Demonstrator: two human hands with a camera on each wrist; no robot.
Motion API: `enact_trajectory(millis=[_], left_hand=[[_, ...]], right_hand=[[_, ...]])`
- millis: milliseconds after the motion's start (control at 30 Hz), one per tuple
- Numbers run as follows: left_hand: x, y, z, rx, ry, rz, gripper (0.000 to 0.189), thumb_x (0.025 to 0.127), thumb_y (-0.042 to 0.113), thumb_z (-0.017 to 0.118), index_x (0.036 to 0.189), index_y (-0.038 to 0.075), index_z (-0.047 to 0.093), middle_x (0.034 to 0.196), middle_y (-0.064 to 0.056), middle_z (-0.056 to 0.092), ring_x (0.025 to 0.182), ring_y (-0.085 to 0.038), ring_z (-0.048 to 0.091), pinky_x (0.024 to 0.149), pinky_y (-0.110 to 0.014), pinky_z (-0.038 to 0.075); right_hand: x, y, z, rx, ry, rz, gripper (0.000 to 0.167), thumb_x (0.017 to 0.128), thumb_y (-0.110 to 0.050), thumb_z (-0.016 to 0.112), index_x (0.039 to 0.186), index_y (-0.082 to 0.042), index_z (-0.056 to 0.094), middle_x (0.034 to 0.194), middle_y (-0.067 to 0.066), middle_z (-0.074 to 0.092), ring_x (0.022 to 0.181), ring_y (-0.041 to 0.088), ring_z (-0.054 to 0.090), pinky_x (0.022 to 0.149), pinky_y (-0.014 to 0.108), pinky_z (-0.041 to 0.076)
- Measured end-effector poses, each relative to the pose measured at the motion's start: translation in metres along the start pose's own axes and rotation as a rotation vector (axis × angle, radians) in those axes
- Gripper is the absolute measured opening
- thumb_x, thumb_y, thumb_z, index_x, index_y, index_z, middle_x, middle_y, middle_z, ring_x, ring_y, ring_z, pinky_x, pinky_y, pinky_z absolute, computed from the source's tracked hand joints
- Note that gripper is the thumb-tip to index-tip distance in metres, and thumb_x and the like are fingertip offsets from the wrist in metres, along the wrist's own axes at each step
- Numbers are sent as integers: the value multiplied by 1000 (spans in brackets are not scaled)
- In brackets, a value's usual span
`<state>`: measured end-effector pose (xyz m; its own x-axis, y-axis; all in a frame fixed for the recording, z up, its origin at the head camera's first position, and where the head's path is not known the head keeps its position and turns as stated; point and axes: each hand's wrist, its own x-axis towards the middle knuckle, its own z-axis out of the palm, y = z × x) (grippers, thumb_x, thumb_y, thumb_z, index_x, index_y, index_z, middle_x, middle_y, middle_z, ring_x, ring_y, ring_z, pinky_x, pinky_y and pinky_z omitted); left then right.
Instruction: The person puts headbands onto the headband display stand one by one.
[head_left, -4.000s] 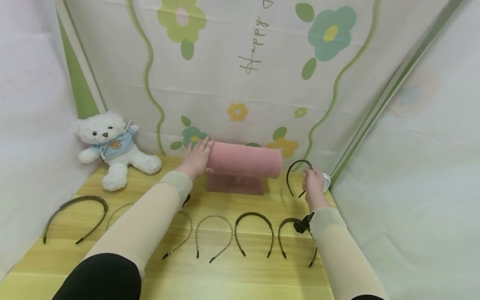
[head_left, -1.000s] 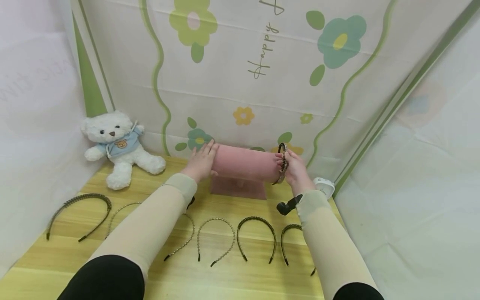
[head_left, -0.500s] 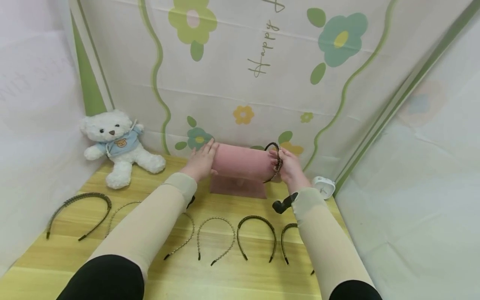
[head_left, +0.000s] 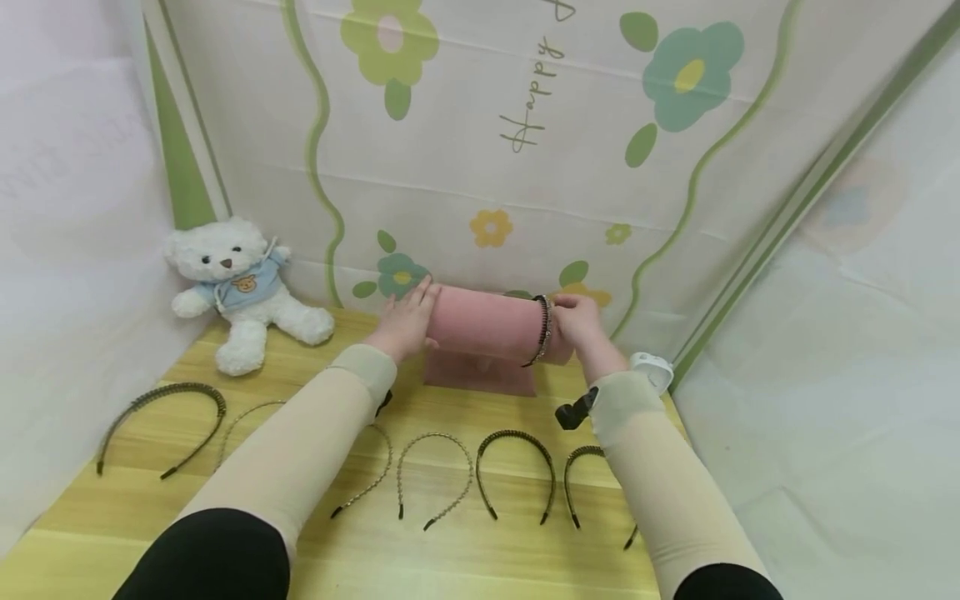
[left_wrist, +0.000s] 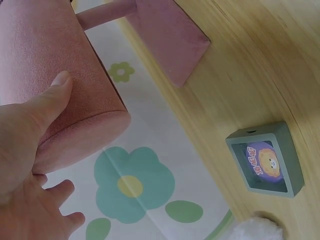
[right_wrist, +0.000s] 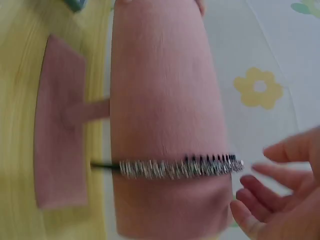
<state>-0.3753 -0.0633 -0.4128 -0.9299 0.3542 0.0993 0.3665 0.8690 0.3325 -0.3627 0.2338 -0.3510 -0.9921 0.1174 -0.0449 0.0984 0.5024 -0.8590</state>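
A pink padded headband stand rests on the wooden table, its roll lying crosswise above a flat base. My left hand grips the roll's left end, thumb on the near side and fingers beyond. Around the roll near its right end sits a beaded, toothed headband, sparkling silver in the right wrist view. My right hand is at that end; in the right wrist view its spread fingers are beside the headband with nothing held. Part of the band behind the roll is hidden.
Several headbands lie in a row along the table front, some partly under my forearms. A white teddy bear sits back left. A white clock stands by my right wrist. A small green box frame shows in the left wrist view.
My right hand brought the headband from the right onto the roll, slid it leftward and let go of it. The left hand stays on the roll's left end.
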Motion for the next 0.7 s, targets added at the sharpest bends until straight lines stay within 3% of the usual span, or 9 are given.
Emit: enact_trajectory(millis=[200, 267, 433, 567, 700], left_hand=[[1, -5, -3, 24, 10, 24, 111, 78, 34, 85, 157, 8, 11, 163, -17, 8, 144, -38, 23, 113, -65, 11], [4, -8, -5, 39, 13, 35, 113, 75, 35, 87, 157, 6, 14, 162, -16, 13, 144, -37, 25, 114, -64, 11], [9, -12, -12, 47, -12, 49, 116, 72, 33, 90, 156, 2, 16, 161, -17, 19, 144, -38, 22, 115, -62, 9], [10, -10, -12, 5, -48, 20, 118, 73, 29, 90, 157, 3, 12, 163, -17, 12, 147, -36, 14, 116, -60, 5], [12, -10, -9, -80, -82, -6, 121, 74, 24, 89, 158, 5, 3, 164, -15, 2, 149, -32, 7, 116, -60, 2]], right_hand=[[10, 14, -13, -337, -234, -217, 76, 92, -17, 71, 157, -14, 30, 160, 15, 25, 143, 36, 27, 115, 52, 23], [15, 22, -16, -424, -275, -259, 87, 89, -22, 76, 159, -19, 24, 161, 14, 23, 144, 36, 23, 116, 53, 19], [21, 36, -18, -469, -293, -302, 94, 84, -21, 81, 159, -25, 25, 158, 15, 28, 142, 37, 27, 115, 53, 23], [22, 39, -17, -490, -285, -327, 92, 84, -22, 81, 158, -22, 27, 157, 16, 29, 141, 37, 27, 114, 54, 23], [19, 40, -17, -521, -274, -318, 92, 84, -25, 81, 158, -24, 26, 160, 18, 23, 146, 38, 17, 115, 58, 17]])
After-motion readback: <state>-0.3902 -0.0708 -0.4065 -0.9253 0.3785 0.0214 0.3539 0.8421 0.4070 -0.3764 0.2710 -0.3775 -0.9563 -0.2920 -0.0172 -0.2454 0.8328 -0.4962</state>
